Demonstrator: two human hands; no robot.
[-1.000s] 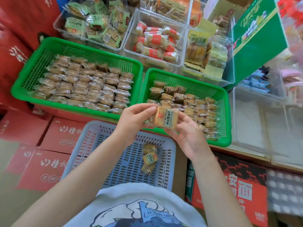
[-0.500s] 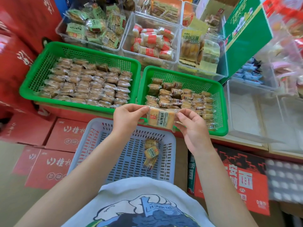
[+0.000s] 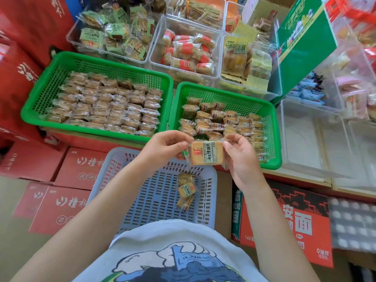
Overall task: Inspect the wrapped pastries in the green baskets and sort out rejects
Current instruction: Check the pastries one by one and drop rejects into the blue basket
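Both hands hold one wrapped pastry (image 3: 206, 152) at chest height, above the gap between the grey basket (image 3: 130, 180) and the right green basket (image 3: 273, 139). The left hand (image 3: 162, 147) pinches the wrapper's left edge between thumb and fingertips; the right hand (image 3: 240, 157) pinches the right edge the same way, so the printed face is turned up toward the camera.

The pastry looks light, a flat toasted square inside a clear film. The film is likely slick and crinkly, and the slice inside probably brittle, so the sealed end flaps are the safest place to hold it; squeezing the middle could crack it.

Just below the hands, the grey basket holds three wrapped pieces (image 3: 186, 191) lying close together near its right side, probably the rejects. Red cartons (image 3: 61, 204) lie to its left and a red noodle box (image 3: 295, 220) to its right.

Beyond the hands, the right green basket is partly filled, its pastries packed toward the near and right sides with bare mesh at the back. The left green basket (image 3: 40, 94) sits just beside it and is filled in tidy rows. Nothing blocks either green basket or the grey one from above.

Farther back stand clear bins (image 3: 154, 47) of other packaged snacks, and an empty-looking clear bin (image 3: 305, 139) sits to the right.
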